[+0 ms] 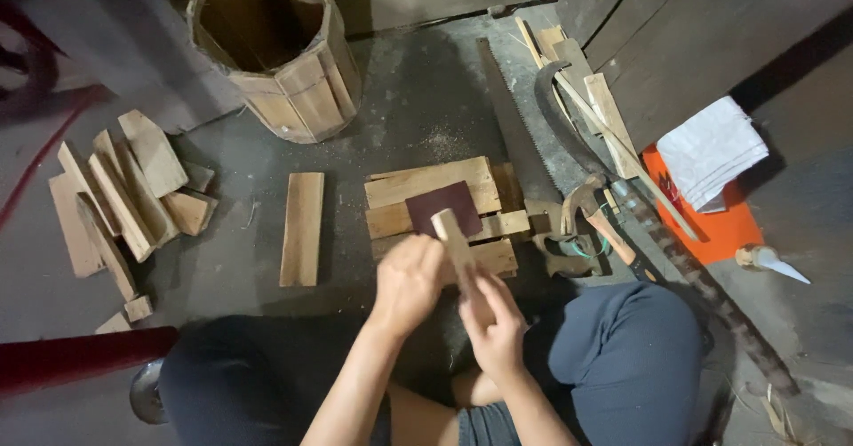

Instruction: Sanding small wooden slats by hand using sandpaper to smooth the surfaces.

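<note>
Right hand (494,322): grip closed around wooden slat (455,243), held steady.
Left hand (407,279): grip curled beside slat's upper end; contents hidden.
Sandpaper (442,204): flat on boards (426,184).

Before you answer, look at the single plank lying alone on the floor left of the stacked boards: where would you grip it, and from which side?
Grip the plank across its narrow width near the middle, coming straight down from above. It lies flat with both long edges free, and bare floor on either side leaves room for fingers. The left hand is the closer one.
</note>
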